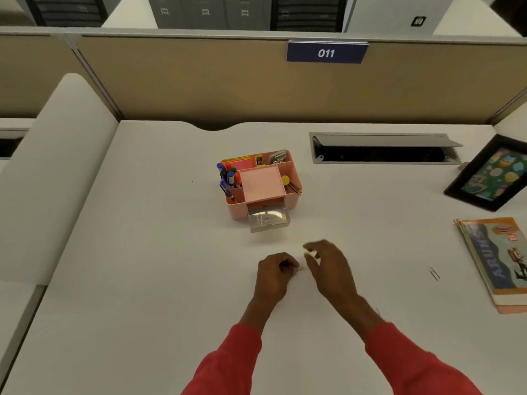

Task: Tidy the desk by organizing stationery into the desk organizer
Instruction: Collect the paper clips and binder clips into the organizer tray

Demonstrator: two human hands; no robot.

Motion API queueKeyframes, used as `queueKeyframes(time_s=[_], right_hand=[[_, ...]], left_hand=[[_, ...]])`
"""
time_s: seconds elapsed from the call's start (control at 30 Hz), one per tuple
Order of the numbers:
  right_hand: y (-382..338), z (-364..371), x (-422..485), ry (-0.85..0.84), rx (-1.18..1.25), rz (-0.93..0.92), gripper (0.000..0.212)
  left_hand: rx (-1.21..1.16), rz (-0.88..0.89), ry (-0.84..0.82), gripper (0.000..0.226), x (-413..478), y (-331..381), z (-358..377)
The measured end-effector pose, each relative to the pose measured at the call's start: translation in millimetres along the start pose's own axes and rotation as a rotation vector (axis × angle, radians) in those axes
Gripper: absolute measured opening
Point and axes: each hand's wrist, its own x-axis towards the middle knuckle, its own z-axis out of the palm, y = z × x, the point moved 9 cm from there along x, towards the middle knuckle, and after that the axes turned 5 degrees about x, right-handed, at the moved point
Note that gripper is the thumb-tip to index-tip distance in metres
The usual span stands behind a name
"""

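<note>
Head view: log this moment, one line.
left hand pinches small clip; right hand open beside it; organizer drawer open; loose clip on desk

Open-plan office, cubicle workstation. White desk fenced by tan partition at 12 o'clock, blue plate "011" clipped at 1. Cable hatch sunk in desktop, 1 o'clock. Grey filing cabinets beyond partition, 12.

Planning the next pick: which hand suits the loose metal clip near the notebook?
The right hand: open, empty and nearer the thin metal clip; the left hand is curled, pinching a small pale item.
</note>
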Motion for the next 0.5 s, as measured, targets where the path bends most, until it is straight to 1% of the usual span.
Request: queueKeyframes(time_s=[0.03,0.07,0.1,0.2,0.27,0.33,0.43,0.5], right_hand=[[14.1,12.0,-11.9,-0.101,-0.001,0.037,0.021],[24.3,21.2,-19.4,-0.163,0.006,0.049,0.022],[29.4,25.6,-23.4,-0.186,0.018,0.060,0.021],[30.3,24.5,-24.2,-0.169,0.121,0.125,0.012],[26.2,21.9,-23.1,-0.160,0.171,0.130,0.009],[20.8,12.9,-20.5,-0.099,0.163,0.096,0.008],[-5.1,-15.9,-8.0,0.065,0.200,0.024,0.007],[-34.2,-31.3,8.5,0.134,0.286,-0.012,0.006]], left_hand=[[-0.024,-0.012,-0.006,0.025,0.0,-0.3,0.3],[-0.042,-0.021,-0.016,0.024,-0.1,-0.3,1.1],[-0.052,-0.028,-0.028,0.023,-0.3,0.1,1.9],[-0.066,-0.044,-0.061,0.019,-1.3,-0.3,3.0],[-0.080,-0.056,-0.078,0.015,-0.9,-3.0,3.5],[-0.093,-0.078,-0.071,0.010,-1.2,-6.7,1.4],[-0.074,-0.061,-0.037,0.016,-1.4,-10.4,-1.9],[-0.015,-0.023,-0.077,0.022,-1.8,-8.5,4.0]])
